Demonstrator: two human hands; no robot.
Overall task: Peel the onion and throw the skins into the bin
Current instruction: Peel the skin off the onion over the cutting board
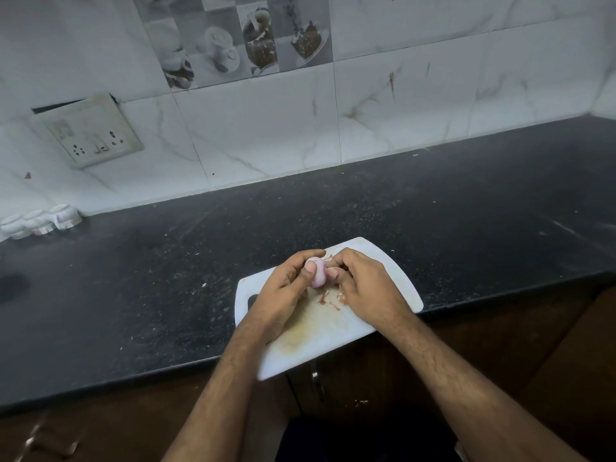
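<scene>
Small pale-pink onion [316,274], mostly peeled, held just above the white cutting board [393,278], lower centre of frame. Gripped by left hand [283,288], thumb across its near face, fingers curled over the top. Right hand [363,285] touching the onion's right end, fingertips pinching a thin skin strip [330,261] there. Brown skin scraps [328,300] lying on the board directly under the hands. Board stained yellowish in its near half, handle slot at its left edge; near corner overhanging the front edge of the black countertop [466,211]. Bare dark counter stretching wide to left and right of the board and back to the marble-tiled wall [266,128]. Three white lidded jars [43,221] at far left against the wall, well apart from the board. Switch-and-socket plate [90,131] on the wall, upper left. Brown cabinet fronts below the counter edge.
</scene>
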